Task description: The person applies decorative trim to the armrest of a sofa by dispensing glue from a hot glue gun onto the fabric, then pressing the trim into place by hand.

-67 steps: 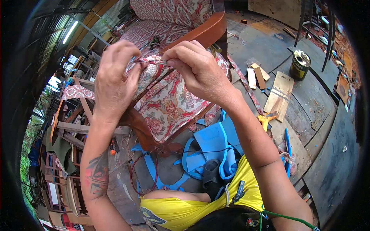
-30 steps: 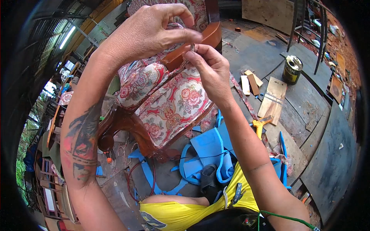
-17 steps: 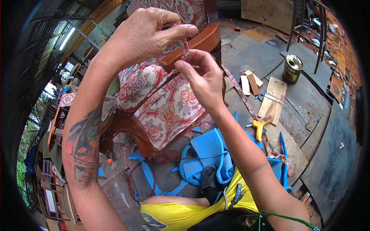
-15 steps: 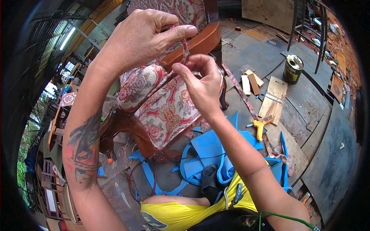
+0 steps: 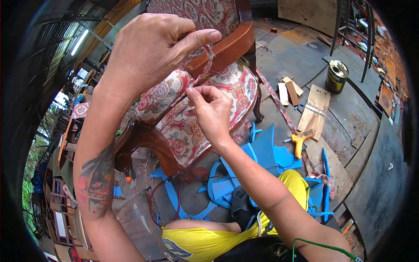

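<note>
In the head view, a narrow strip of floral fabric piping (image 5: 205, 72) runs between my hands in front of an upholstered wooden armchair (image 5: 229, 46). My left hand (image 5: 150, 54) is raised and closed on the upper end of the strip, its fingers largely hidden behind the palm. Lower down, my right hand (image 5: 211, 113) pinches the same strip near the padded arm cover. Red and cream flower fabric (image 5: 183, 142) covers the seat below. Frayed threads stick out along the strip.
Blue foam scraps (image 5: 264, 148) lie on the floor near my knees. To the right are a yellow glue gun (image 5: 300, 142), a wooden board (image 5: 315, 111), small wood blocks (image 5: 288, 93) and an open can (image 5: 336, 76). A long fabric strip (image 5: 277, 101) stretches beside the chair.
My right hand has moved down and left along the strip, baring more of it between my hands. My left hand stays nearly in place. The view has shifted slightly.
</note>
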The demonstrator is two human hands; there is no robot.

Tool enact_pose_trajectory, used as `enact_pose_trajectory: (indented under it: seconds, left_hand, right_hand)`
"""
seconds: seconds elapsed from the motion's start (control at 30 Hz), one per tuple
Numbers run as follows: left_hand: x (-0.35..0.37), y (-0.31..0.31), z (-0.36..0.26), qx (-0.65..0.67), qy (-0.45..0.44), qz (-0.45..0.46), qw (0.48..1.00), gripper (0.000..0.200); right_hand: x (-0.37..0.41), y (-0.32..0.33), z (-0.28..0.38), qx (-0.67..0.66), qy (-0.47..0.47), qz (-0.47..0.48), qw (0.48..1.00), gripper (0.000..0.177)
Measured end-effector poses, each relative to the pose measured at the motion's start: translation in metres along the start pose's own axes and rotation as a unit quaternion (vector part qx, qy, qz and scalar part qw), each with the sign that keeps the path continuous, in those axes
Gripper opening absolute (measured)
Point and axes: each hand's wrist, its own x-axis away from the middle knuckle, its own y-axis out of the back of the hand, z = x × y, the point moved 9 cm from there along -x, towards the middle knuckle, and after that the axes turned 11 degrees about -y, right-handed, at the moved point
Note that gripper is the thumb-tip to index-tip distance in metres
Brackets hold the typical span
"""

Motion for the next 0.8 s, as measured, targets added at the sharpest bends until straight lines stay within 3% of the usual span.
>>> enact_pose_trajectory:
  seconds: [0.17, 0.2, 0.27, 0.33, 0.37, 0.43, 0.53, 0.57, 0.6, 0.63, 0.67, 0.7, 0.73, 0.8]
  left_hand:
    - [0.018, 0.033, -0.026, -0.053, 0.001, 0.026, 0.998, 0.044]
    - [0.024, 0.042, -0.037, -0.068, -0.024, 0.016, 0.997, 0.045]
    - [0.042, 0.051, -0.042, -0.058, 0.007, 0.031, 0.998, 0.046]
    - [0.068, 0.055, -0.029, -0.089, 0.116, 0.072, 0.987, 0.044]
    - [0.076, 0.056, -0.032, -0.088, 0.115, 0.074, 0.987, 0.044]
    - [0.124, 0.040, 0.001, -0.008, 0.356, 0.159, 0.921, 0.047]
    - [0.162, 0.023, 0.016, -0.049, 0.399, 0.238, 0.884, 0.049]
    - [0.164, 0.016, 0.017, -0.040, 0.401, 0.270, 0.874, 0.027]
    - [0.163, 0.009, 0.014, -0.041, 0.399, 0.270, 0.875, 0.027]
    - [0.150, 0.006, 0.005, 0.018, 0.362, 0.149, 0.920, 0.015]
    - [0.141, 0.010, -0.002, 0.077, 0.318, 0.026, 0.945, 0.025]
    - [0.126, 0.005, -0.015, 0.003, 0.177, 0.080, 0.981, 0.054]
    - [0.123, -0.001, -0.013, 0.003, 0.177, 0.082, 0.981, 0.054]
    - [0.105, -0.020, -0.037, 0.052, 0.063, 0.104, 0.991, 0.056]
  right_hand:
    - [-0.004, -0.002, -0.018, -0.098, -0.113, 0.028, 0.988, 0.024]
    - [-0.005, 0.000, -0.019, -0.100, -0.114, 0.028, 0.988, 0.024]
    - [-0.008, 0.001, -0.021, -0.118, -0.127, 0.037, 0.984, 0.025]
    - [-0.008, 0.001, -0.018, -0.115, -0.126, 0.034, 0.985, 0.025]
    - [-0.008, 0.001, -0.017, -0.111, -0.122, 0.032, 0.986, 0.025]
    - [-0.010, 0.002, -0.020, -0.109, -0.125, 0.034, 0.986, 0.025]
    - [-0.010, 0.003, -0.019, -0.102, -0.119, 0.036, 0.987, 0.024]
    - [-0.010, 0.003, -0.017, -0.096, -0.113, 0.036, 0.988, 0.024]
    - [-0.010, 0.003, -0.018, -0.098, -0.112, 0.035, 0.988, 0.024]
    - [-0.011, 0.003, -0.018, -0.088, -0.105, 0.033, 0.990, 0.023]
    - [-0.011, 0.003, -0.017, -0.078, -0.098, 0.032, 0.992, 0.023]
    - [-0.011, 0.003, -0.018, -0.079, -0.099, 0.031, 0.991, 0.023]
    - [-0.011, 0.003, -0.018, -0.083, -0.102, 0.026, 0.991, 0.022]
    - [-0.011, 0.003, -0.021, -0.089, -0.107, 0.021, 0.990, 0.022]
